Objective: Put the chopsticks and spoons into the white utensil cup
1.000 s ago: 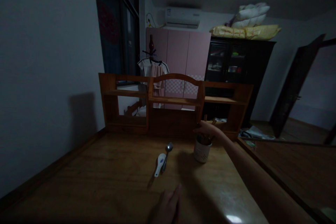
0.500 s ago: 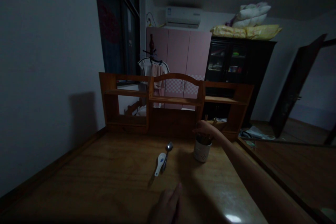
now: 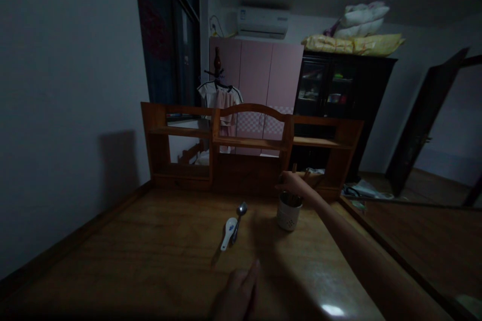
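Observation:
My right hand reaches over a white utensil holder with small holes in its side. Its fingers are bent together at the mouth of the holder; what they grip is hidden. Several brown chopstick-like sticks poke up behind the hand. My left hand rests low on the desk, fingers curled in and the thumb pointing forward, with nothing visible in it. Ahead of it lie a white ceramic spoon with a blue mark and a metal spoon, side by side and close together.
The wooden desk carries a shelf unit along its back edge. A wall borders the left side. Farther off stand a pink wardrobe and a dark cabinet.
Little differs. The right hand stays at the holder's mouth, with only a slight shift. The left hand and both spoons keep their places on the desk.

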Tool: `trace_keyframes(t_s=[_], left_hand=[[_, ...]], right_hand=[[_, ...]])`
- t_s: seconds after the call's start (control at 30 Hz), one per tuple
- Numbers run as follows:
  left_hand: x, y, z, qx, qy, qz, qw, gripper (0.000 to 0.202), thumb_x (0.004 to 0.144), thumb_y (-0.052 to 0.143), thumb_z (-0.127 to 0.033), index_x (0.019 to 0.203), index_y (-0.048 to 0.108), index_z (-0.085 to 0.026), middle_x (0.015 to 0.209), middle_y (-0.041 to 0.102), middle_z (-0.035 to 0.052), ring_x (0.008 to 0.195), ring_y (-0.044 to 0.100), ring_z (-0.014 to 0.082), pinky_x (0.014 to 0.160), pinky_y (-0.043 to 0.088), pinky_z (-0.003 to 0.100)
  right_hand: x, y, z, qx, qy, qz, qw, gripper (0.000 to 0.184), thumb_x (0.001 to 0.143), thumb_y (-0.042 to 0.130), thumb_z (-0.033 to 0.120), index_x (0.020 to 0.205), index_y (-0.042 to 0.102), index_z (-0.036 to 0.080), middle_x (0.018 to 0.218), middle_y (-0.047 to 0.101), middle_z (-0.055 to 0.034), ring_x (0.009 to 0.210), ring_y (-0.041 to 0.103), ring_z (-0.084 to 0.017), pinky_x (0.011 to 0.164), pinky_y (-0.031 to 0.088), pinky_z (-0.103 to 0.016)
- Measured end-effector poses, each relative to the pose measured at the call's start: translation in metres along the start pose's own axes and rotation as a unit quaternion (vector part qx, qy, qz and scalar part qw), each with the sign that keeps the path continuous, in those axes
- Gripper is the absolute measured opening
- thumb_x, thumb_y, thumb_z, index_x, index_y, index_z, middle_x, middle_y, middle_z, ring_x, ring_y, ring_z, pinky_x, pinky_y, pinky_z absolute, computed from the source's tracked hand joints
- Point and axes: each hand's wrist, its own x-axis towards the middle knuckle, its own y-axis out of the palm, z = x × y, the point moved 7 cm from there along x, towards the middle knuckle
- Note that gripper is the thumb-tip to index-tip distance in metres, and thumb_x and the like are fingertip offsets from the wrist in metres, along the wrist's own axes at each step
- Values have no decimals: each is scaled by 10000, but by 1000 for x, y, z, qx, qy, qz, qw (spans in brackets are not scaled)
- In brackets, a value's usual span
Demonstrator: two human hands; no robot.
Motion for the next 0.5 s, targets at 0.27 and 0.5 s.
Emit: trace_keyframes(t_s=[0.27, 0.5], left_hand=[[9, 14, 6, -37, -49, 2, 998, 503, 773, 488, -617, 919, 659, -168, 598, 625, 9, 632, 621, 206, 652, 488, 279], [16, 7, 20, -118, -2, -102, 988, 439, 745, 554, -515, 1021, 566, -173, 1030, 659, 93, 1019, 606, 222, 794, 482, 240]], right_hand=[[-68, -31, 64, 54, -73, -165, 982, 341, 995, 309, 456, 926, 538, 212, 817, 642, -68, 742, 621, -187, 646, 380, -241], [-185, 56, 109, 131, -110, -42, 984, 371, 955, 248, 432, 869, 591, 320, 742, 641, -93, 641, 605, -237, 575, 416, -331]])
